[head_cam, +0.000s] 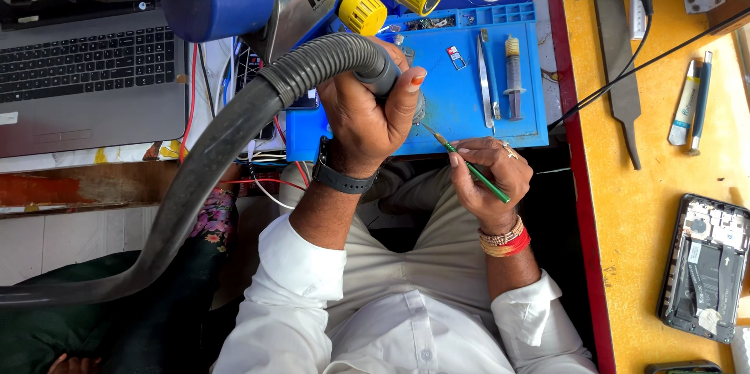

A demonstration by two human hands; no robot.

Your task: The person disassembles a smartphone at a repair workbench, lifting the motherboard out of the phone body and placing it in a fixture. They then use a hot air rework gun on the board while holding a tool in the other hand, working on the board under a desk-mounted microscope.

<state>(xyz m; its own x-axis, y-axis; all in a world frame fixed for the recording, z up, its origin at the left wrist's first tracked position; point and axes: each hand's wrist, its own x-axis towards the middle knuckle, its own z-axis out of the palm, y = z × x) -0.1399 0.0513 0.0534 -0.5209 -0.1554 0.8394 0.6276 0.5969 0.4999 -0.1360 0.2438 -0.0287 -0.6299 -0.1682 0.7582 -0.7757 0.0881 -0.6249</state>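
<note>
Item: ribbed black hose (234, 120), nozzle end at frame centre, gripped by our left hand (367, 112), fingers wrapped tight round it. Our right hand (492, 171) pinches a green-handled tool (469, 164), tip toward the nozzle. Beneath: blue work mat (469, 77) with tweezers (486, 77), 1 syringe (513, 77). Upper left: laptop (86, 69). Lower right: opened phone (703, 264).

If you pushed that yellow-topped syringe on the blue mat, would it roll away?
Probably a little. The syringe has a round barrel, so it might roll, but its flat finger wings would likely stop it soon. The blue mat looks rubbery and has a raised edge, which should grip and catch it. It seems small and light.
</note>
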